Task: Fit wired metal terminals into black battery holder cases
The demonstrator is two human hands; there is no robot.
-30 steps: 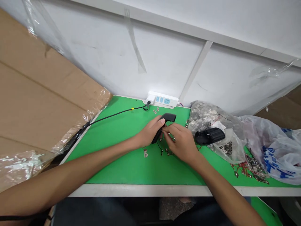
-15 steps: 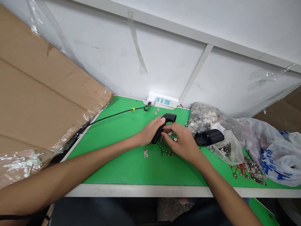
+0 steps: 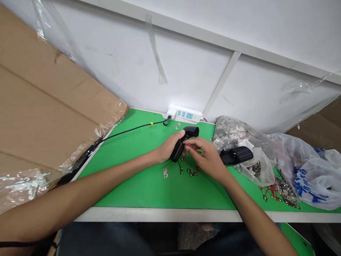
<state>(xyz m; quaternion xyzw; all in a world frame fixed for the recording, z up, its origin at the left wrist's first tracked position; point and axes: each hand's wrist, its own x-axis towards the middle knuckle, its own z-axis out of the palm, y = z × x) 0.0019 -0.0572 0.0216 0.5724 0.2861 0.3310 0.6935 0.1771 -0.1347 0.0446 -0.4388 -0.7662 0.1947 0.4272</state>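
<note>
A black curved plastic housing (image 3: 178, 151) is held tilted above the green tabletop (image 3: 149, 188). My left hand (image 3: 170, 145) is wrapped round its left side, thumb near the bent top end. At the housing's right edge, my right hand (image 3: 204, 153) pinches a thin red wire (image 3: 188, 145) between thumb and finger. Thin wires hang below the housing. Beneath and beside the hands lie small metal contacts (image 3: 191, 173), and a pair of silvery plates (image 3: 165, 173) lies nearer the front edge.
A black shell (image 3: 236, 155) rests against a clear bag of metal parts (image 3: 231, 133) at right. Beside it are wired contacts (image 3: 282, 192) and a white plastic bag (image 3: 317, 177). A power strip (image 3: 185, 113) with a black cable (image 3: 128, 130) sits at the wall; cardboard (image 3: 53, 96) stands left.
The housing has turned slightly, showing more of its glossy black side. My right hand has shifted a little at its edge, and a red wire now shows at the fingertips.
</note>
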